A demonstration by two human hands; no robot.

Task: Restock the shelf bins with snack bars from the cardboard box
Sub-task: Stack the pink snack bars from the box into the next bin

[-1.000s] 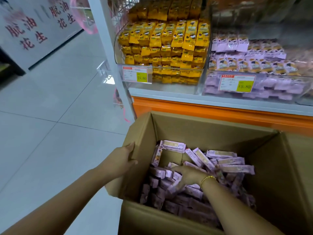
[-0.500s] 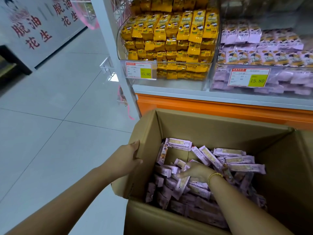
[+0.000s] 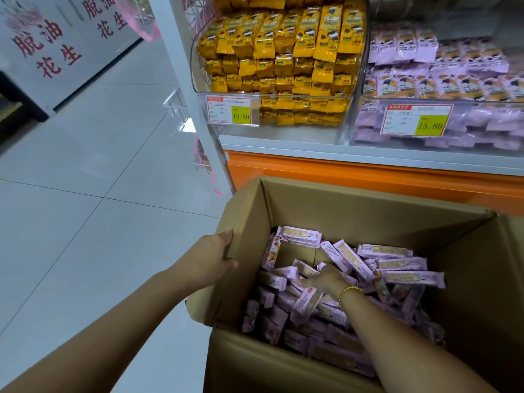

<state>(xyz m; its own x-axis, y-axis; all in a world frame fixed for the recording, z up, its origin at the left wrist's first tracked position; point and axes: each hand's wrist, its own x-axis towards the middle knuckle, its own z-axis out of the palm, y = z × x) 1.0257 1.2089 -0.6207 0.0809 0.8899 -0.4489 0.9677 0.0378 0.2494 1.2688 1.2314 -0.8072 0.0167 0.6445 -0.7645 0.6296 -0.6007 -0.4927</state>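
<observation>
Purple-wrapped snack bars point(image 3: 411, 277) lie heaped and criss-crossed in an open cardboard box point(image 3: 368, 219) at the foot of a shop shelf. Their pale label panels carry print too small to read.

Two price tags read "15.80" on yellow-green patches. One tag point(image 3: 229, 110) is fixed to a clear bin point(image 3: 297, 134) stacked with yellow packets point(image 3: 283, 52). The other tag point(image 3: 416, 120) fronts the neighbouring bin point(image 3: 482, 143) of lilac packets point(image 3: 425, 86), which show a dark-haired cartoon figure. On the far left, a white sign point(image 3: 56, 43) bears the red characters "脱油花生", printed twice.

The left hand point(image 3: 209, 259) has its grip narrow on the box's left flap, with the thumb over the top edge and the fingers wrapped round the side edge. The right hand point(image 3: 326, 279), with a gold bead bracelet point(image 3: 350, 290) at the wrist, is pushed down into the middle of the pile. Bars touch it on all sides and one lies just under the knuckles. Its fingers are buried among the wrappers, so whether that grip has closed on a bar cannot be told.

The box stands in front of the shelf's orange base panel point(image 3: 340, 180), beside a pale tiled floor point(image 3: 85, 194).
</observation>
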